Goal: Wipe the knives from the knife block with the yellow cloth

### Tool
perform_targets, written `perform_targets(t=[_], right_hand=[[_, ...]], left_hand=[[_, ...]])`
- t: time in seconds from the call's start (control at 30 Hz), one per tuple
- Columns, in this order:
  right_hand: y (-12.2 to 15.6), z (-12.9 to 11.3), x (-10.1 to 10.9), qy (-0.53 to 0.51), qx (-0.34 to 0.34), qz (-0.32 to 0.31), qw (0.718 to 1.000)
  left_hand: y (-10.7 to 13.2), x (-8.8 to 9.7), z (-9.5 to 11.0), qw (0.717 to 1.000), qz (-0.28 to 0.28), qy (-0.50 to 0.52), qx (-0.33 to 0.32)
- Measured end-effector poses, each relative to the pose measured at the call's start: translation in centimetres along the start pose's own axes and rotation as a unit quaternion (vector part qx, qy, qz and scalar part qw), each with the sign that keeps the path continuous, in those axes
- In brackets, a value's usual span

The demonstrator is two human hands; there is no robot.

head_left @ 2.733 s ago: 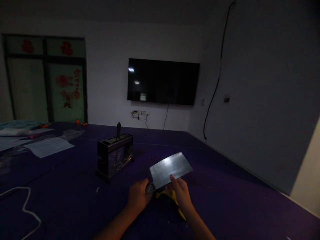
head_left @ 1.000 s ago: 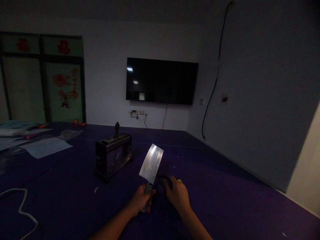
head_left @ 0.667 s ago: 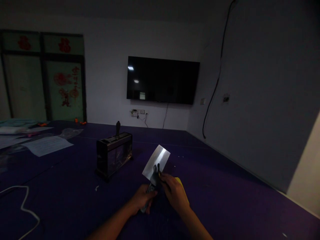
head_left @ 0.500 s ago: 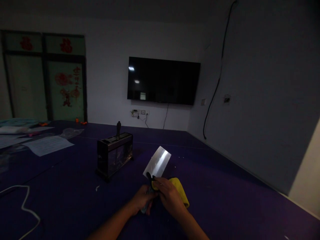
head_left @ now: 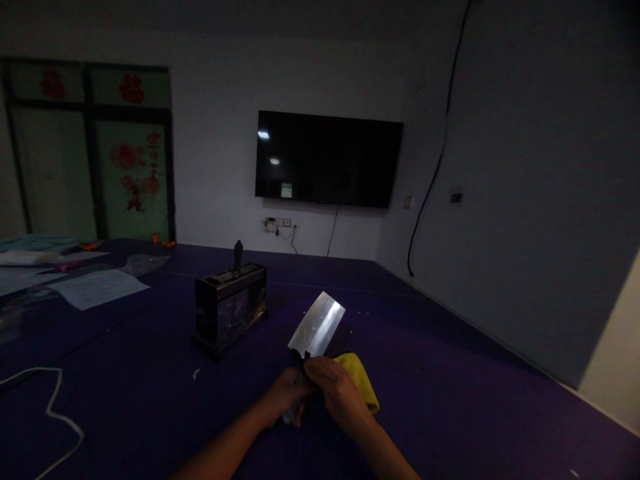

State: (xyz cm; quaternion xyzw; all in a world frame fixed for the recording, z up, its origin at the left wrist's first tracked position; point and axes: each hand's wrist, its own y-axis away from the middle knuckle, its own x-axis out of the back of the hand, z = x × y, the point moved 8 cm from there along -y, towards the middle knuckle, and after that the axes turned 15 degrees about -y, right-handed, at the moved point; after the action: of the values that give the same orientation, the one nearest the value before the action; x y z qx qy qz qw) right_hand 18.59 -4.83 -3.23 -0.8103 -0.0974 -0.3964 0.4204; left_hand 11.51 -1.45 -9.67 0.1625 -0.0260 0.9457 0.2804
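A shiny cleaver [head_left: 317,325] points up and away over the purple surface [head_left: 450,393]. My left hand [head_left: 285,398] is closed round its handle. My right hand [head_left: 336,395] grips a yellow cloth [head_left: 359,385], fingertips pressed at the base of the blade near the handle. Behind and to the left stands a dark knife block [head_left: 227,310] with one black handle [head_left: 238,254] sticking up from it.
A white cable [head_left: 50,413] curls at the near left. Papers [head_left: 97,288] and plastic sheets lie at the far left. A wall-mounted TV [head_left: 327,159] hangs ahead, with a grey wall along the right side.
The cleaver turned from flat and broadside to pointing up and away. My right hand with the yellow cloth slid down from the blade's face to its base by the handle.
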Motion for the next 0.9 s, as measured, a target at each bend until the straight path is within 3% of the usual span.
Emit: perform_targets(t=[0.17, 0.53, 0.9], right_hand=[[0.3, 0.9, -0.1, 0.005, -0.007, -0.004, 1.000], [1.1, 4.9, 3.4, 0.076, -0.078, 0.131, 0.985], [0.6, 3.6, 2.3, 0.052, -0.068, 0.065, 0.994]], left_hand=[[-0.1, 0.1, -0.2, 1.000, -0.013, 0.004, 0.011], [-0.5, -0.2, -1.4, 0.996, -0.065, -0.029, 0.050], [-0.6, 0.0, -1.5, 0.998, -0.041, -0.017, 0.051]])
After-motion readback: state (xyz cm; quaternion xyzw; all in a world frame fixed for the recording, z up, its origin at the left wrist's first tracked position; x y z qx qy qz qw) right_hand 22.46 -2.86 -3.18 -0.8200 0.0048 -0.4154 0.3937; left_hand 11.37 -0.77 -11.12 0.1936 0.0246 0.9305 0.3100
